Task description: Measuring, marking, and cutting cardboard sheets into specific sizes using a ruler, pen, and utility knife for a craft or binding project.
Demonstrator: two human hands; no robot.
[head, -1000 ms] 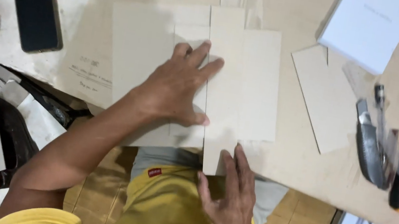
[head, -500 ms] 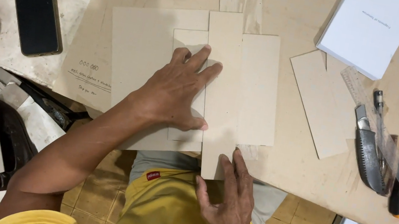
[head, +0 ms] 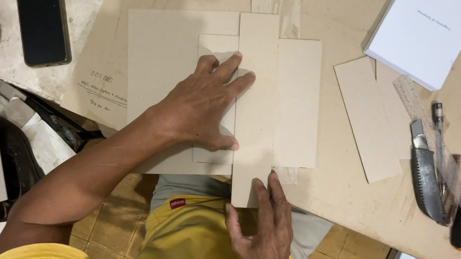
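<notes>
My left hand [head: 203,103] lies flat, fingers spread, pressing the small card piece [head: 217,46] and the long narrow strip [head: 256,90] onto the wide grey board [head: 157,61] at the table's near edge; nothing is gripped, only held down. My right hand [head: 266,232] is open below the edge, fingertips touching the strip's overhanging end. Risk: uneven push from below could skew the strip against the right-hand panel [head: 298,97]. Risk: easing palm pressure lets the stacked pieces slide apart. The utility knife [head: 425,178] lies well apart.
</notes>
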